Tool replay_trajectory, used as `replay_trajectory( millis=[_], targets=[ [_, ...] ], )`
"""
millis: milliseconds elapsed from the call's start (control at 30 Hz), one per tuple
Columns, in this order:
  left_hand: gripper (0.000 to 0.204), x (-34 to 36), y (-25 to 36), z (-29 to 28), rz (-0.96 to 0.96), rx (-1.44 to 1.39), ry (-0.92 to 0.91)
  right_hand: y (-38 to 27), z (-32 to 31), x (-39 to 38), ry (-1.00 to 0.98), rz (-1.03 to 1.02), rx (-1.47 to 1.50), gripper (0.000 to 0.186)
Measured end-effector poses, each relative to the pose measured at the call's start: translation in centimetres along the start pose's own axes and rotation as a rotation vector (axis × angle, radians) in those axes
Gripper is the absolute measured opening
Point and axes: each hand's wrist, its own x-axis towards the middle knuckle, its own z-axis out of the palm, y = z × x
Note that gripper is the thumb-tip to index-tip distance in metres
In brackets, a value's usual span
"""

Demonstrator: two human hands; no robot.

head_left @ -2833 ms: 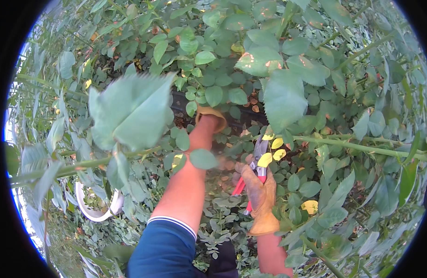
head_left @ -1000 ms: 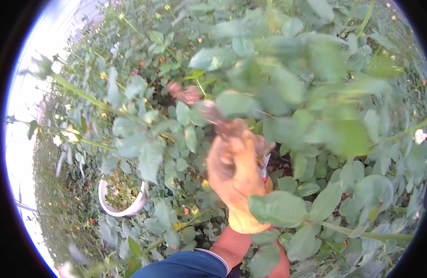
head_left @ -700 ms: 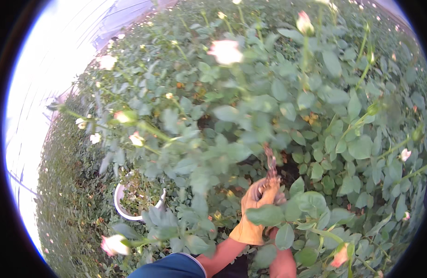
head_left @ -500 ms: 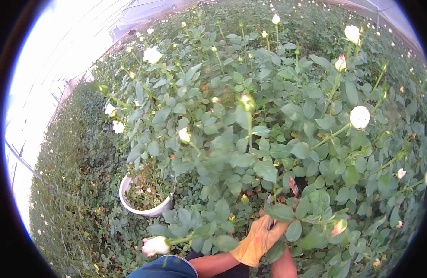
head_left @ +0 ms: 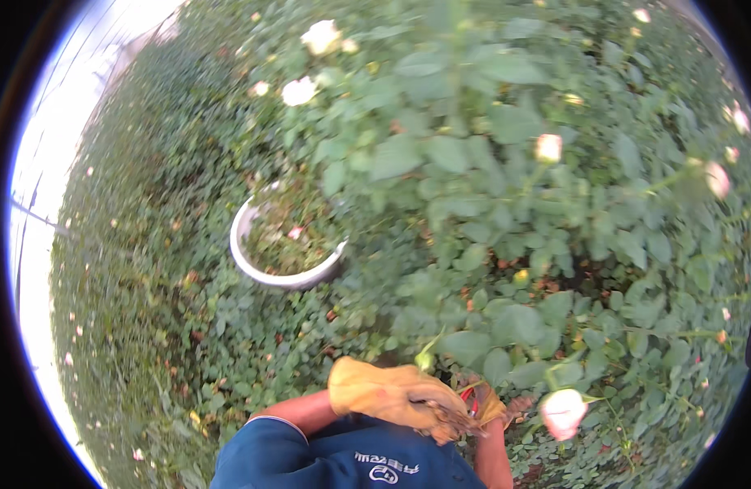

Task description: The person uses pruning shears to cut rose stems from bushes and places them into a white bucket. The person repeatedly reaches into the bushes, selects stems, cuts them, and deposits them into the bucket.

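Observation:
My left hand (head_left: 396,397), in a yellow leather work glove with brown-stained fingers, reaches across my body, its fingers curled in beside my right hand. What they hold, if anything, is hidden. My right hand (head_left: 491,407), also gloved, is bent back toward the left one and closed around a red-handled tool (head_left: 471,399); only a bit of red shows between the hands. A green rosebud (head_left: 425,360) stands just beyond the left glove. To the right of my hands is a pale pink rose (head_left: 565,412) with leafy stems around it.
A white round bucket (head_left: 239,244) filled with leafy cuttings stands among the low plants, ahead and to the left. Dense rose bushes (head_left: 506,318) with pale blooms fill the front and right. A bright translucent wall (head_left: 45,163) lies far left.
The view has tilted down, so the bucket sits higher in it and my shirt shows. My hands have come out of the foliage, back toward my body; the red tool has come into sight.

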Motion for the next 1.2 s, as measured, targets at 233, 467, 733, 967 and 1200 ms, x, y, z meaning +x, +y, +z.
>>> replay_trajectory(
  millis=[233, 467, 733, 967, 1200],
  targets=[
    [0.032, -18.3, 2.7, -4.7, 0.079, -0.373, 1.407, 3.9, 4.2, -0.2, 0.174, 0.142, -0.144, 0.024],
    [0.032, -28.4, -6.3, -19.1, 0.382, -0.765, 1.747, 1.6, 7.2, -1.4, 0.16, 0.141, -0.357, 0.025],
    [0.038, -36.5, -17.9, -29.7, 0.532, -0.748, 1.472, 2.1, 9.2, -3.2, 0.231, 0.144, -0.671, 0.03],
    [0.069, -38.8, -28.9, -32.8, -0.603, -0.763, 2.161, 4.3, 8.7, -2.7, 0.287, 0.243, -0.476, 0.022],
    [0.028, -39.3, -37.3, -26.3, -0.412, -1.019, 1.889, 4.5, 10.9, -4.9, 0.288, 0.326, -0.387, 0.027]
  ],
)
